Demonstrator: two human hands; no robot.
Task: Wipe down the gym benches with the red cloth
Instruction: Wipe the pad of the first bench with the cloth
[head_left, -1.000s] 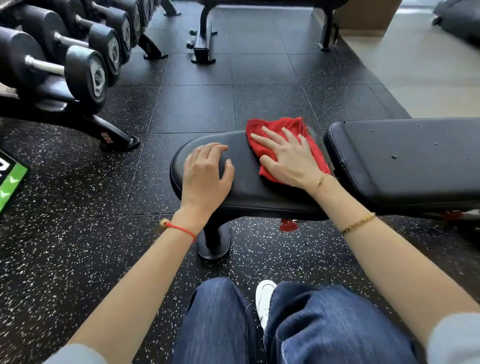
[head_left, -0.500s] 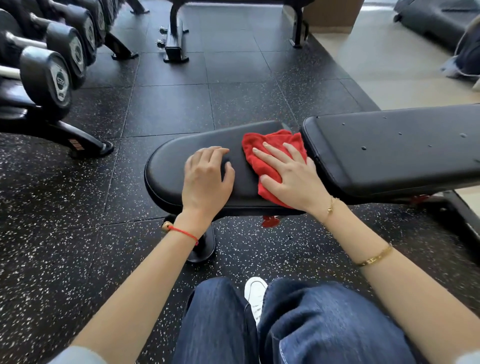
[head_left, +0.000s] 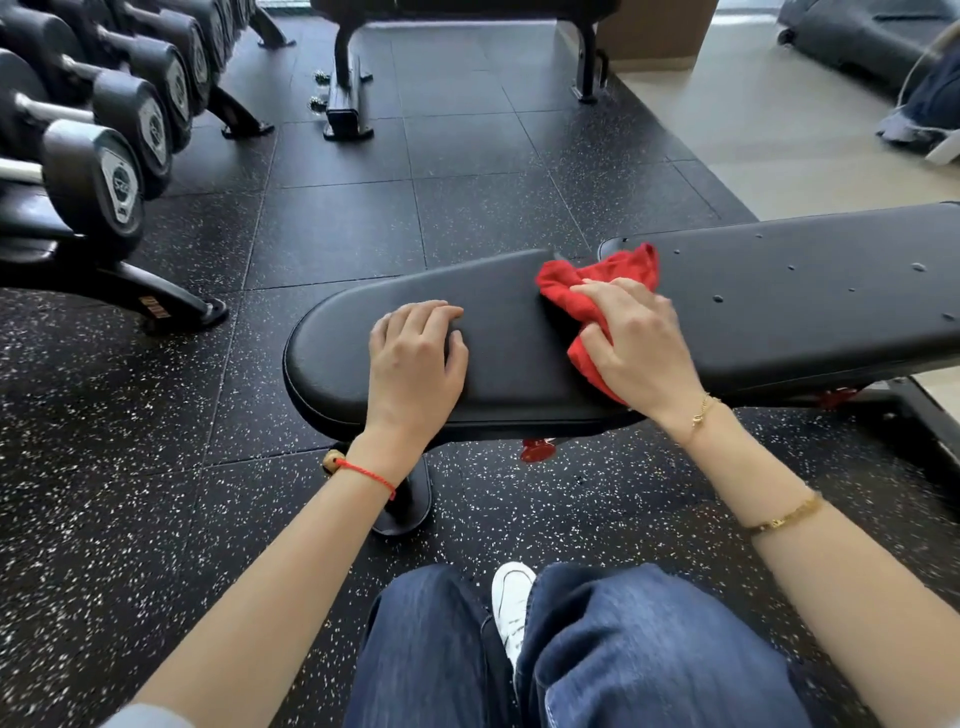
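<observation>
A black padded gym bench stands in front of me, with a seat pad (head_left: 509, 322) on the left and a longer back pad (head_left: 805, 301) on the right. The red cloth (head_left: 566, 283) lies bunched over the gap between the two pads. My right hand (head_left: 639, 353) grips it with curled fingers and presses it against the near end of the back pad. My left hand (head_left: 415, 358) rests palm down on the seat pad, fingers loosely bent, holding nothing.
A dumbbell rack (head_left: 104, 156) fills the left side. A second bench frame (head_left: 348, 93) stands at the back. The bench's foot (head_left: 410, 509) and a red knob (head_left: 537, 449) sit under the seat. My knees and a white shoe (head_left: 511, 597) are below.
My right hand has slid the cloth to the right, from the seat pad onto the gap. Its fingers have gone from flat to curled, bunching the cloth. My left hand has stayed put.
</observation>
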